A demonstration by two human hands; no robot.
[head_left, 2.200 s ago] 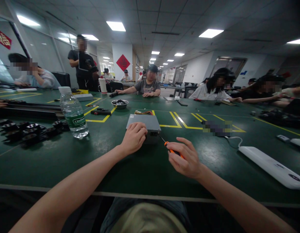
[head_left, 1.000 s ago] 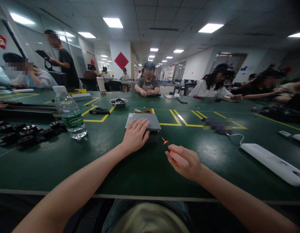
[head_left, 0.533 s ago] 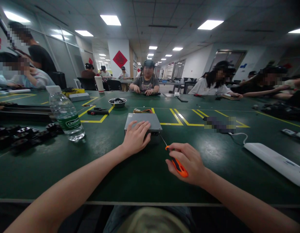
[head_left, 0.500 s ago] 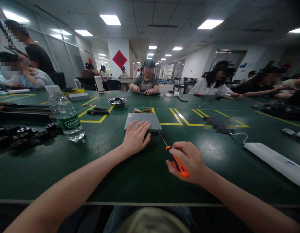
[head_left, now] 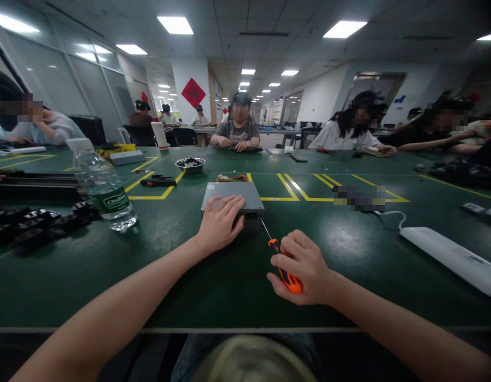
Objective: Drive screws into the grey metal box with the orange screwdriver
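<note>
A grey metal box (head_left: 245, 195) lies on the green table, with a bundle of coloured wires (head_left: 233, 178) at its far side. My left hand (head_left: 220, 223) rests on the box's top and near edge, its fingers spread over the lid. To the right, my right hand (head_left: 303, 268) is wrapped round the orange and black handle of a screwdriver (head_left: 290, 280). The screwdriver's thin shaft points up and left, its tip at the box's near right corner. Whether the tip sits in a screw cannot be made out.
A water bottle (head_left: 106, 185) and black parts (head_left: 38, 225) stand at left. Beyond are a metal bowl (head_left: 190, 165) and a black tool (head_left: 158, 181). A white power strip (head_left: 448, 257) lies at right. Several people sit around the table (head_left: 182, 297).
The fingers of my right hand have closed more round the screwdriver handle, which has shifted slightly left. My left hand stays on the box. The view has moved a little.
</note>
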